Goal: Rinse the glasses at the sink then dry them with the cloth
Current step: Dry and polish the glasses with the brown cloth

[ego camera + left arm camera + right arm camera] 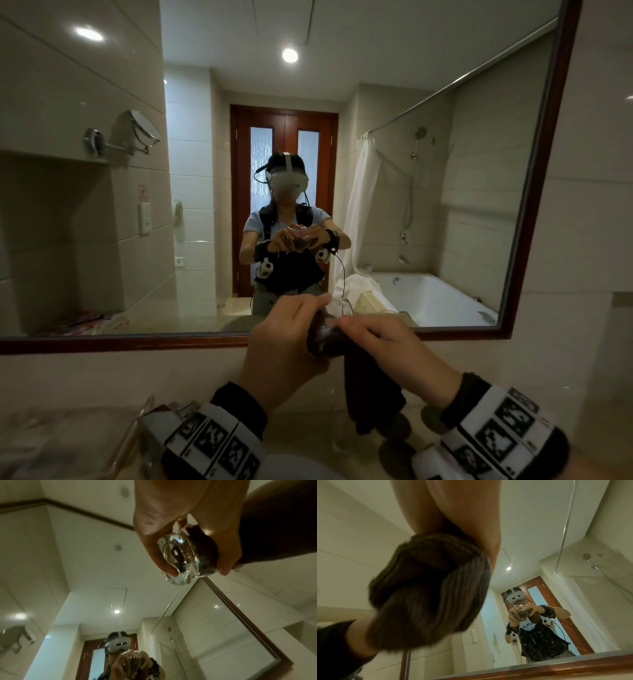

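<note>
I hold a clear glass (337, 317) up in front of the mirror. My left hand (284, 342) grips its thick base (180, 559), fingers curled around it. A dark brown cloth (370, 383) is stuffed into the glass and hangs down below it. My right hand (383, 346) pinches the cloth at the glass mouth; in the right wrist view the cloth (426, 591) bulges under my palm and hides the fingers. The cloth (202, 543) shows dark through the glass wall in the left wrist view.
A large wood-framed mirror (534, 212) stands right behind my hands. The beige counter (102, 421) lies below, with a clear tray (137, 425) at the lower left and the white sink rim (294, 466) at the bottom. A second glass (335, 428) stands on the counter.
</note>
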